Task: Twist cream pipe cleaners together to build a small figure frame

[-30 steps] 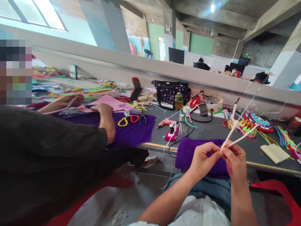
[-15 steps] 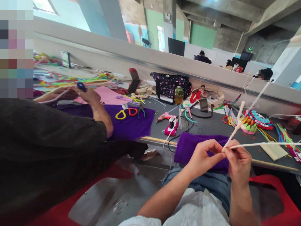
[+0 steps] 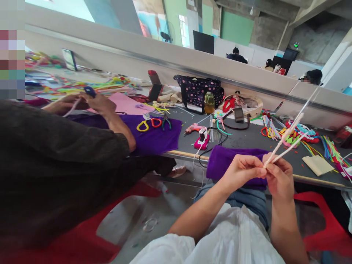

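My left hand [image 3: 246, 171] pinches the lower end of a cream pipe cleaner [image 3: 285, 137] between thumb and fingers. Right beside it, my right hand [image 3: 281, 178] grips the same end, the fingertips of both hands meeting there. From this pinch a thick, twisted-looking length rises up and right, and a thinner strand slants out below it. Hand and fingers hide the exact joint. Beneath both hands a folded purple cloth [image 3: 224, 163] lies at the table edge over my lap.
To the left, a co-worker's hand [image 3: 103, 104] holds a dark blue-handled tool. Yellow and red-handled tools [image 3: 143, 126] lie on purple fabric. A pink glue gun [image 3: 194, 128], a jar [image 3: 209, 102], a spotted bag [image 3: 198, 91] and colourful pipe cleaners [image 3: 331, 148] occupy the table.
The thinner strand, stretched out to the right before, now points up and right near the twisted length. The twisted length leans further right. Both hands stay together at the pinch.
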